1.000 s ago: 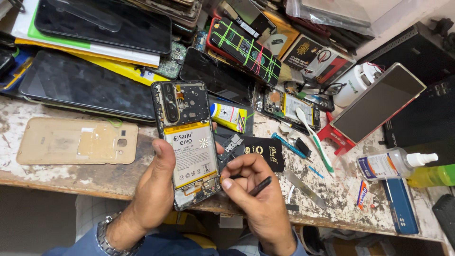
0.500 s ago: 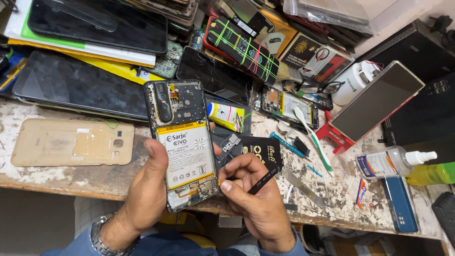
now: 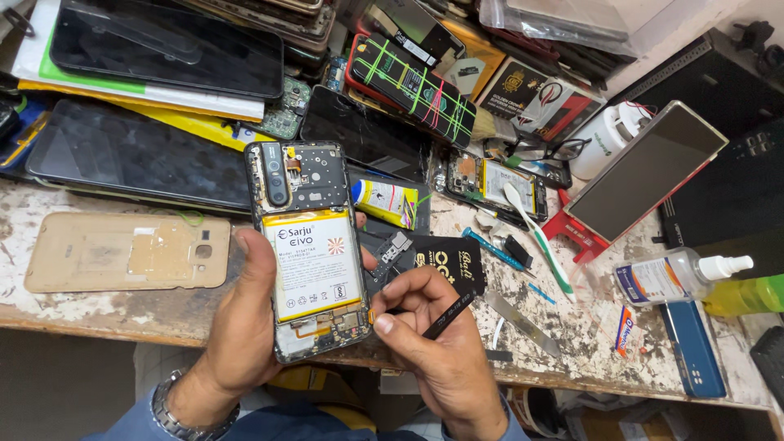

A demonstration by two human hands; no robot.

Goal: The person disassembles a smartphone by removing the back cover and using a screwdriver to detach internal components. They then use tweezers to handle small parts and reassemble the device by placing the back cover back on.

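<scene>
Cradled from below and from the left side, the opened smartphone [image 3: 309, 249] lies in the left hand [image 3: 245, 327], thumb pressed along its left edge and fingers hidden behind it, so that the exposed inside faces up toward the camera. Its back cover is off: a yellow-framed white battery [image 3: 312, 265] fills the middle, a dark shield with the camera module sits above it, and a small circuit board shows at the bottom end. The right hand [image 3: 433, 327] is closed in a pen-like pinch on a slim black tool [image 3: 447, 316], its thumb just beside the phone's lower right corner; the tool's working tip is hidden behind the fingers, so I cannot tell what it touches. Holding the phone tilted off the surface appears to steady it for fine work at that lower edge.

Beneath lies a worn, paint-flecked workbench [image 3: 588, 327], crowded. A tan back cover [image 3: 126, 251] rests to the left, well apart from the hands. Dark tablets and phone screens are stacked behind, with a second opened phone [image 3: 498, 184], a white toothbrush [image 3: 535, 233], a clear bottle [image 3: 678, 276] and a phone propped on a red stand [image 3: 645, 171] to the right.
</scene>
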